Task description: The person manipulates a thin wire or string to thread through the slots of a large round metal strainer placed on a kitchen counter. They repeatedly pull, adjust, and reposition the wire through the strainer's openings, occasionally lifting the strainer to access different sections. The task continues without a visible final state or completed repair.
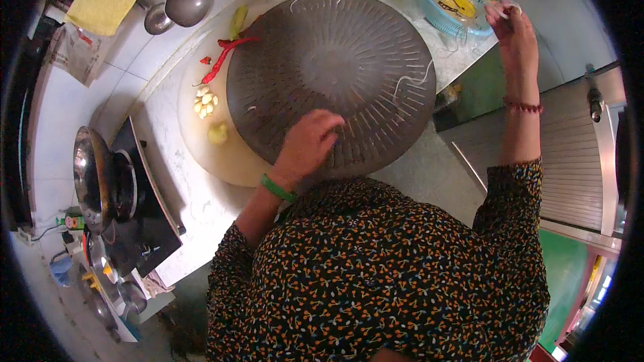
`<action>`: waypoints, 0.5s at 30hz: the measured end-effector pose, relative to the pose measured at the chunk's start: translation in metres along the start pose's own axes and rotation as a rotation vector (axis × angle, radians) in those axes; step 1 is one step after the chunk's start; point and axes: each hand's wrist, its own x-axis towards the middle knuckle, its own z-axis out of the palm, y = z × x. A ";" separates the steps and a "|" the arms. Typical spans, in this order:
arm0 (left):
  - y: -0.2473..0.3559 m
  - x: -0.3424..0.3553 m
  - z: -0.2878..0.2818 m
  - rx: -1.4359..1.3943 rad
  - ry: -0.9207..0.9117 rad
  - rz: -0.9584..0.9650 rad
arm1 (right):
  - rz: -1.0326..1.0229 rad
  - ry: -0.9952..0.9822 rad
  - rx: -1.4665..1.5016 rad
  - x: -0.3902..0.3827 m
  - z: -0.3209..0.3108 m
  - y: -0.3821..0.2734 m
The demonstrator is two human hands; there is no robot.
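A: It was a kitchen, with a tiled wall point(127, 50) and a pale worktop point(198, 241). Which step was in hand?

B: I think it was work with the white strands point(408, 79) on the dark, grooved disc point(332, 70). Some lay at its right side, others at its far edge.

A: And the grips?

B: The left hand point(310, 144) was over the disc, its fingers loosely bent; by the blur I cannot tell if it pinched anything. The right hand point(515, 37), raised beside the blue basket point(429, 10), seemed to pinch a pale thing point(511, 11) at its fingertips. Its kind was unclear.

A: What did the next move call for?

B: In my judgement, a firm pinch and a free path between basket and disc.

A: What stood around?

B: At the disc's left were red peppers point(217, 66), garlic point(205, 102) and, nearer, a yellowish lump point(217, 134). Farther left stood a wok point(92, 177). The basket's rim, close by the right hand, could be in the way.
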 end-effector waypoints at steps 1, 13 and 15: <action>0.002 -0.002 0.008 -0.036 -0.040 0.023 | -0.030 -0.003 -0.006 0.005 0.005 -0.003; 0.006 -0.013 0.003 0.066 -0.078 0.101 | -0.129 -0.002 0.072 0.036 0.010 0.033; 0.005 -0.014 0.001 0.056 -0.105 0.093 | -0.115 0.012 0.111 0.019 0.014 0.019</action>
